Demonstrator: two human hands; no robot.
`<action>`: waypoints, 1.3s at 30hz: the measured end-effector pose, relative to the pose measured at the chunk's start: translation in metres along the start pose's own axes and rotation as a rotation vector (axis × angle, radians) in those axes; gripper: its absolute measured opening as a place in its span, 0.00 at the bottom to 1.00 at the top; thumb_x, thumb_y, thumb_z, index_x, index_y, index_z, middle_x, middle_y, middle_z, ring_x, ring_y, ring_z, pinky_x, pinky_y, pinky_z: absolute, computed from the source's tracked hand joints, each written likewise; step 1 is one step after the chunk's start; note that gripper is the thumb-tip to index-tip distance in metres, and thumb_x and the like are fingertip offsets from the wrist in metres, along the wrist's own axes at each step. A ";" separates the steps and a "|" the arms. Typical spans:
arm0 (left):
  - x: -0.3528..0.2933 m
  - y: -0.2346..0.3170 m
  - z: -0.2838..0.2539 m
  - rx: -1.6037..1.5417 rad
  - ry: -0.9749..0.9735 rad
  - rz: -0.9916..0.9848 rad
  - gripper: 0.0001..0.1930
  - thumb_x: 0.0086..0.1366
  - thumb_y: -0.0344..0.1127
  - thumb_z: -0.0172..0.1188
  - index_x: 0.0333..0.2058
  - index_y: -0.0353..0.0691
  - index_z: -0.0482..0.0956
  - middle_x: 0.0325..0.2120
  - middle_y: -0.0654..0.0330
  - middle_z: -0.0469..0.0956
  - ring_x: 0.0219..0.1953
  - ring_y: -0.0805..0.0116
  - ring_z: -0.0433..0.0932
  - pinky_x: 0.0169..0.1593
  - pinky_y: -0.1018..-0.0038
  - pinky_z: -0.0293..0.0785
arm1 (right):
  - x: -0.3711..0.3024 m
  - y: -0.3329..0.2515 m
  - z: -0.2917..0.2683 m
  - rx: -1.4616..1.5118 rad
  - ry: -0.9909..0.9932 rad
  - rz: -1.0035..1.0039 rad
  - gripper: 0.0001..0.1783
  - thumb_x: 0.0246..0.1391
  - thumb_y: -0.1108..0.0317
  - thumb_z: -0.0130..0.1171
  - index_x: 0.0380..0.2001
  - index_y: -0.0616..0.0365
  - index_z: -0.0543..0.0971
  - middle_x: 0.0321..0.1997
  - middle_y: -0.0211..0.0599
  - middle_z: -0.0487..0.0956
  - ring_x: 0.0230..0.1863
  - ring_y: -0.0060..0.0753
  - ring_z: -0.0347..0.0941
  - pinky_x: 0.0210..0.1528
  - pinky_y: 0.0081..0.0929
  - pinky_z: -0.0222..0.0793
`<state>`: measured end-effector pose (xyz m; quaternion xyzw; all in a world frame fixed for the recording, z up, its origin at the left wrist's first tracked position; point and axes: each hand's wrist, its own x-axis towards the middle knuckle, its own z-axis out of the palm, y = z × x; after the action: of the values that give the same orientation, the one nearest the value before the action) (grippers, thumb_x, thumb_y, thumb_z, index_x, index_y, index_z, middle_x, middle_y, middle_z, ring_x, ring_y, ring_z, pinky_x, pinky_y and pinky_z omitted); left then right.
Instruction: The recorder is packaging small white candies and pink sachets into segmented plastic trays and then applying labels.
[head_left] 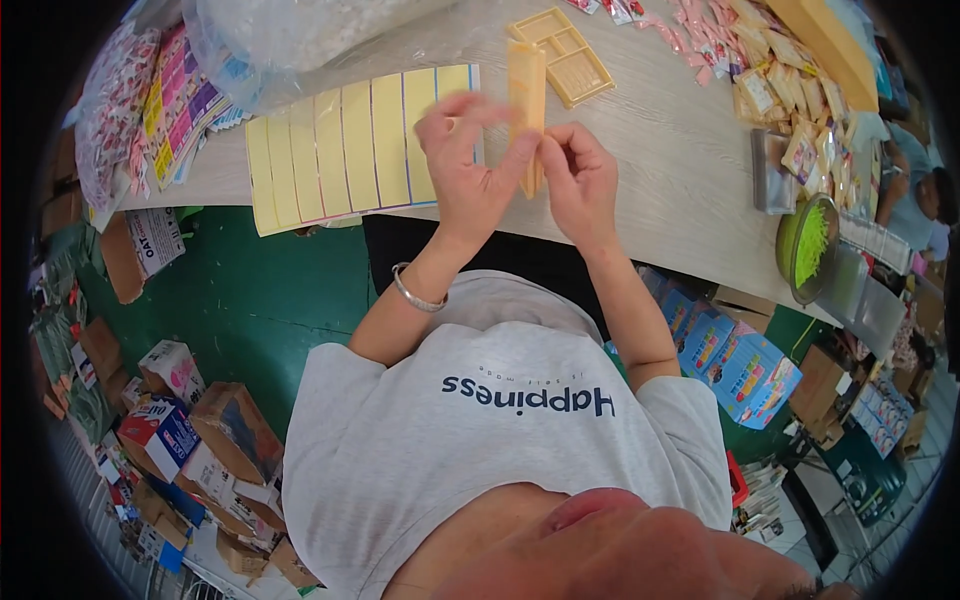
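A pale yellow plastic tray [527, 90] stands on edge over the table's near side. My right hand [583, 185] pinches its near end between thumb and fingers. My left hand [470, 165] is beside it, the thumb against the tray and the other fingers apart and blurred by motion. Another yellow tray with compartments [562, 55] lies flat just beyond. Left of my hands is a sheet of long yellow strips with coloured borders [345, 150], reaching over the table's front edge.
A large clear plastic bag [290, 40] fills the back left, near colourful printed packaging [180, 95]. At the right lie small wrapped packets [790, 85], a clear plastic box [772, 170] and a bowl of bright green pieces [808, 245]. Cardboard boxes [235, 430] crowd the floor at left.
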<state>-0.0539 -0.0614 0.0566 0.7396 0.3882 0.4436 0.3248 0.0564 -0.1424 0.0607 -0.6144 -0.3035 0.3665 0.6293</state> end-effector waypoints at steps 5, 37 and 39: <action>0.008 0.005 -0.019 -0.504 -0.240 -0.392 0.08 0.61 0.33 0.71 0.32 0.35 0.84 0.31 0.64 0.79 0.40 0.72 0.76 0.50 0.72 0.71 | -0.006 -0.003 0.002 -0.394 0.022 -0.309 0.06 0.65 0.73 0.60 0.35 0.65 0.79 0.31 0.26 0.75 0.28 0.14 0.68 0.33 0.16 0.66; 0.002 -0.024 -0.008 -1.156 -0.491 -0.800 0.06 0.69 0.33 0.62 0.41 0.38 0.83 0.38 0.65 0.83 0.42 0.76 0.79 0.53 0.75 0.71 | -0.007 0.005 -0.020 0.038 -0.022 -0.016 0.07 0.69 0.68 0.56 0.38 0.59 0.80 0.30 0.22 0.76 0.29 0.12 0.67 0.32 0.14 0.62; 0.010 -0.028 -0.008 -1.219 -0.488 -0.800 0.08 0.71 0.34 0.60 0.43 0.38 0.82 0.39 0.64 0.83 0.43 0.76 0.79 0.54 0.74 0.72 | -0.001 0.001 -0.042 -0.100 0.189 -0.095 0.07 0.68 0.69 0.57 0.37 0.59 0.81 0.28 0.23 0.76 0.29 0.12 0.68 0.31 0.15 0.63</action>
<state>-0.0664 -0.0383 0.0406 0.3103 0.2304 0.2520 0.8872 0.0908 -0.1669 0.0576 -0.6617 -0.2894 0.2612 0.6404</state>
